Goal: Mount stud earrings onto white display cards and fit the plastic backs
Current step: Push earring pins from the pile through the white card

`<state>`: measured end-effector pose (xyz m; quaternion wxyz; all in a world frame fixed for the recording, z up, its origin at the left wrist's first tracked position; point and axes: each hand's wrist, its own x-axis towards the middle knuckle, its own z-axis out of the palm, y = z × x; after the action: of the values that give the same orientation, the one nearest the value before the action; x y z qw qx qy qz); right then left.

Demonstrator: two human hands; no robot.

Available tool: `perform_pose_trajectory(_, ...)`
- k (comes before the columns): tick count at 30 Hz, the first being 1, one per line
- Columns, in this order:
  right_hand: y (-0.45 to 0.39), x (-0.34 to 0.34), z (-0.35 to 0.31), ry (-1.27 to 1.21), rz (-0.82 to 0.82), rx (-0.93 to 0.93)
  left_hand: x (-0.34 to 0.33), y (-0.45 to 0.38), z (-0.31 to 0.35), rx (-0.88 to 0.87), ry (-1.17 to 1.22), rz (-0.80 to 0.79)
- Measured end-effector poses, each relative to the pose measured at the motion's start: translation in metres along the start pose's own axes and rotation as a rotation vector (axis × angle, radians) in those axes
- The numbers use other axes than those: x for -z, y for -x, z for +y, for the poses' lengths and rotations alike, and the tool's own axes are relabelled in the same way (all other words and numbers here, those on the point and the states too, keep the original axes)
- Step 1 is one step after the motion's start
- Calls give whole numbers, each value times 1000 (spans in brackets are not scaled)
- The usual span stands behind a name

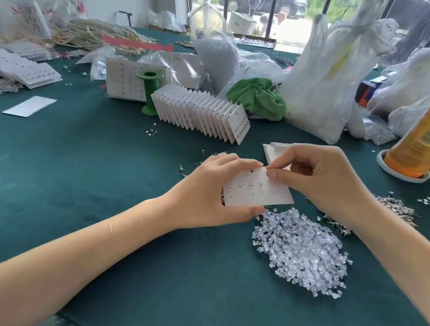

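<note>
My left hand (pixel 206 188) grips a white display card (pixel 261 193) by its left edge, a little above the green tabletop. Several small studs sit in a row across the card, with empty holes below them. My right hand (pixel 320 178) pinches at the card's upper right part with thumb and forefinger; whatever is between the fingertips is too small to see. A heap of clear plastic backs (pixel 302 252) lies just below the card. Loose stud earrings (pixel 398 209) are scattered to the right.
A fanned row of finished cards (pixel 200 111) leans against a green spool (pixel 149 88) behind my hands. A stack of blank cards (pixel 271 148) lies behind my right hand. An orange bottle (pixel 427 130), plastic bags (pixel 327 76) and a green cloth (pixel 257 96) crowd the far side.
</note>
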<state>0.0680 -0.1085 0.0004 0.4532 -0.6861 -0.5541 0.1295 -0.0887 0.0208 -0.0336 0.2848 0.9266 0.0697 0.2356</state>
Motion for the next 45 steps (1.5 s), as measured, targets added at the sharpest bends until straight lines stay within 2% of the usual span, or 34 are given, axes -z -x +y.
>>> perform_pose_trajectory(13,3,-2,0,79,14,43,1,-1,-2,82,32,-5)
perform_pose_trajectory(25,6,-4,-2,160,17,98,1,-3,-6,68,6,23)
perform_pose_trajectory(32,3,-4,-3,-23,198,51,2,-7,-12,94,-19,41)
perform_pose_trajectory(35,6,-3,-7,-29,234,91,1,-8,-17,103,-42,53)
perform_pose_trajectory(37,13,-3,-7,-2,183,127,1,-10,-20,96,-59,79)
perform_pose_trajectory(41,24,-10,6,119,-89,47,0,-14,-28,111,-140,152)
perform_pose_trajectory(45,27,-20,13,377,-117,45,-4,-17,-30,110,-216,228)
